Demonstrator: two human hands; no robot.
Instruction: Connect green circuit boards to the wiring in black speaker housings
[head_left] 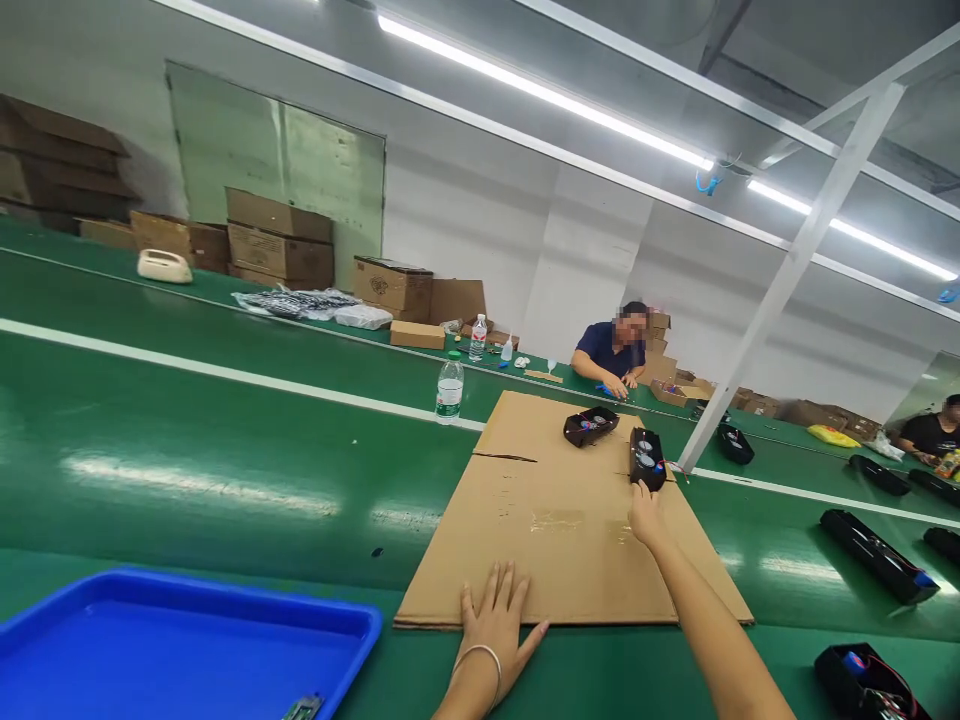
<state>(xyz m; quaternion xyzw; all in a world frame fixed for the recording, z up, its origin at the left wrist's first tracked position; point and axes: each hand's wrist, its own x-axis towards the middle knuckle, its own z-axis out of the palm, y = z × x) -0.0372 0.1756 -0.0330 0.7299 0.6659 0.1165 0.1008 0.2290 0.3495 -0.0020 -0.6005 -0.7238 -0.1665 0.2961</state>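
My left hand (493, 622) lies flat with fingers spread on the near edge of a flat cardboard sheet (570, 560). A bracelet is round its wrist. At the sheet's far right, my right hand (646, 512) grips the near end of a black speaker housing (642, 446). Two round silvery parts, a blue piece and thin wires show inside that housing. Just left of it, apart from my hand, a second black speaker housing (591, 427) rests on the cardboard at an angle.
A blue tray (225, 600) stands at front left, a water bottle (449, 388) beyond the cardboard. More black housings (874, 550) lie on the green belt at right, near a white post (795, 270). A co-worker (611, 350) sits across; cartons (281, 240) line the far side.
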